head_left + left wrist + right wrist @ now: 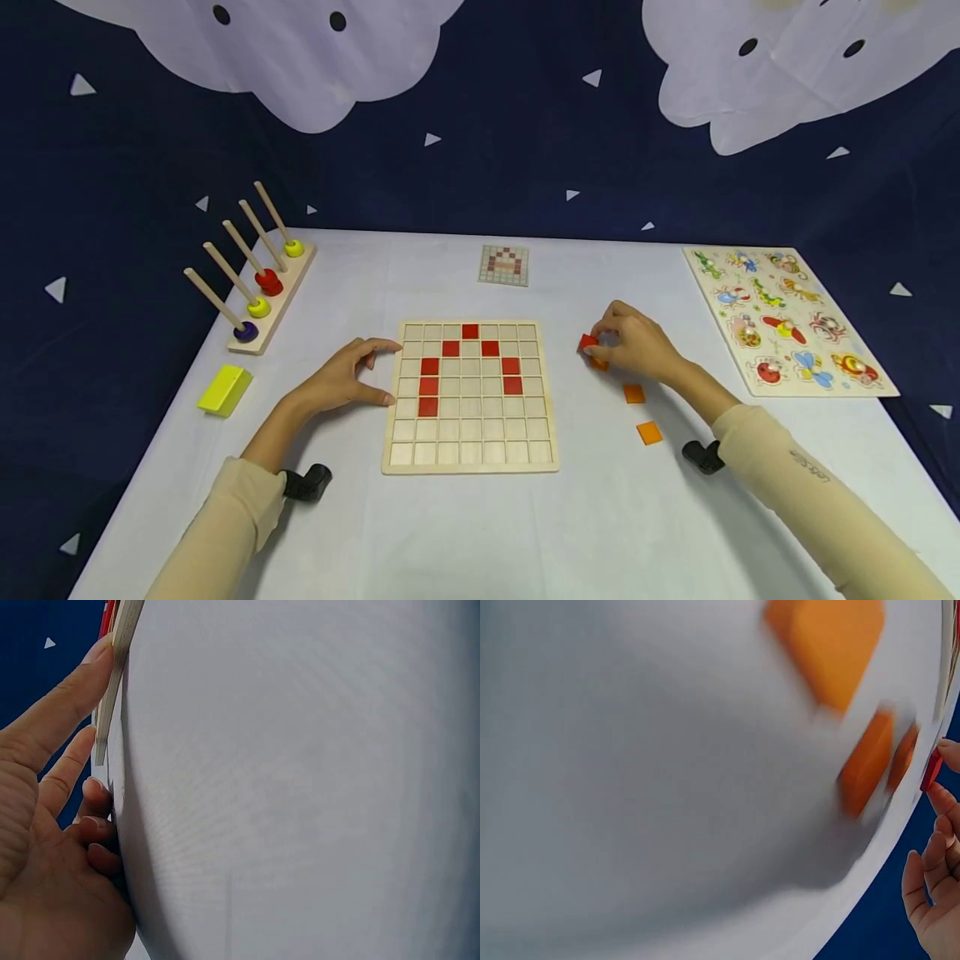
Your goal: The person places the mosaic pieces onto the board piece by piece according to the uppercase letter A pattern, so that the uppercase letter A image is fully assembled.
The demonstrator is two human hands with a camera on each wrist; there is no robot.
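A square wooden grid board lies on the table, with several red tiles set in its cells as a partial arch. My left hand is at the board's left edge, thumb and forefinger stretched out against the rim. The left wrist view shows the thumb on the board's side. To the right of the board, my right hand pinches a red square tile between thumb and fingertips. Close under it is an orange tile, partly hidden by the fingers. Two more orange tiles lie nearer me.
Behind the board lies a small pattern card. A wooden peg stand with coloured beads is at the back left, a yellow block in front of it. An insect picture puzzle board lies at the right.
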